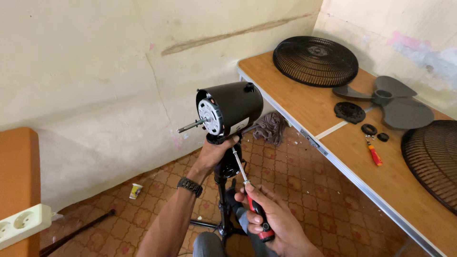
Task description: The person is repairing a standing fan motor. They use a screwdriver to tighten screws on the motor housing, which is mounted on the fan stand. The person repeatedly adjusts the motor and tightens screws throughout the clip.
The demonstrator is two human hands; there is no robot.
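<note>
A black fan motor housing (235, 107) with a bare metal shaft pointing left sits on top of a black stand (223, 190). My left hand (215, 152), with a black watch on the wrist, grips the neck just under the motor. My right hand (271, 216) holds a red and black screwdriver (252, 200), its metal tip reaching up to the neck below the housing.
A wooden folding table (342, 157) stands at the right with two black fan grilles (315, 61), a grey fan blade (392, 102), small black caps and a small orange screwdriver (374, 154). A cloth (271, 127) and a cup (135, 191) lie on the tiled floor. A white power strip (21, 224) is at the left.
</note>
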